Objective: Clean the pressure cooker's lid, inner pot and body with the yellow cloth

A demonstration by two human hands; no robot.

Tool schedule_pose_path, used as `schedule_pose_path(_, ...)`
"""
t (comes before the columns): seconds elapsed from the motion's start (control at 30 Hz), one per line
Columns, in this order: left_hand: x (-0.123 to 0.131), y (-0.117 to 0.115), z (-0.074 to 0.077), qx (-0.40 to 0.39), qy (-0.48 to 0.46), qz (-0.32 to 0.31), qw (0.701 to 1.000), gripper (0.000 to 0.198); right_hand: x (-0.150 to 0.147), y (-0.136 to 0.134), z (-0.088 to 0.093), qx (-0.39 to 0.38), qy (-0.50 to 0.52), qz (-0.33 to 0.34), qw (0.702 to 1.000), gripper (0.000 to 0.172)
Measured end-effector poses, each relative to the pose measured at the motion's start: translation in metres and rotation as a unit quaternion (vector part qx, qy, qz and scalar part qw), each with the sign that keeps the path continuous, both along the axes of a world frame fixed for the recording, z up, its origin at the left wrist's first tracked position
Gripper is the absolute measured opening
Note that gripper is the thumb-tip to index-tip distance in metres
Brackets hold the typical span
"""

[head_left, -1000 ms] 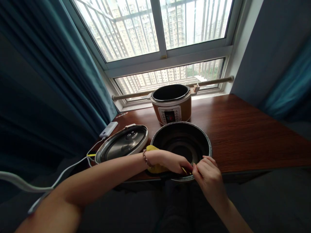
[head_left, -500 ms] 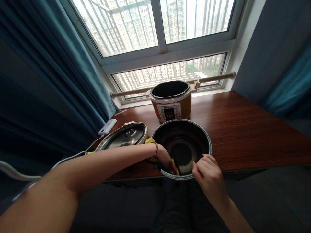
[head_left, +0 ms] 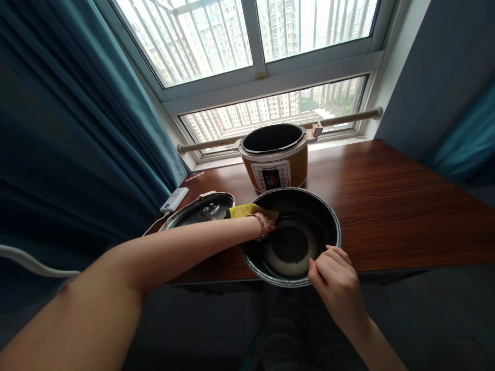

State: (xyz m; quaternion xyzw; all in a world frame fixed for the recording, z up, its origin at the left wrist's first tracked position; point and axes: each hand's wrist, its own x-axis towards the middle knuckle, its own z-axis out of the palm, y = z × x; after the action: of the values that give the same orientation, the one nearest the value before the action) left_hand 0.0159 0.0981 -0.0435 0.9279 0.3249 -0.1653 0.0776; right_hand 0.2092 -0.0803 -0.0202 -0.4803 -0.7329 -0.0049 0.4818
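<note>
A dark round inner pot sits at the near edge of the wooden table. My left hand reaches into the pot's left side and presses a yellow cloth against the inner wall; the fingers are mostly hidden behind the rim. My right hand grips the pot's near rim with curled fingers. Behind the pot stands a brown electric pressure cooker with no lid on it. Its lid lies upside down to the left of the pot.
A white power bank with a white cable lies at the table's left end. Teal curtains hang at left and right. A wooden rod runs along the window sill behind the cooker.
My left hand has slid the yellow cloth from the pot's near rim round to its left inner wall. My right hand has kept its grip on the near rim.
</note>
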Motion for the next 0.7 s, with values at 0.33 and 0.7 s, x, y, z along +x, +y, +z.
schedule_pose_path(0.33, 0.054, 0.007, -0.001, -0.076, 0.059, -0.165, 0.982, 0.092, 0.0, 0.001, 0.0, -0.005, 0.0, -0.004, 1.0, 0.027)
schedule_pose_path(0.7, 0.06, -0.057, 0.015, -0.217, 0.029, -0.165, 0.962, 0.065, 0.001, 0.0, -0.001, -0.013, -0.007, -0.005, 1.0, 0.027)
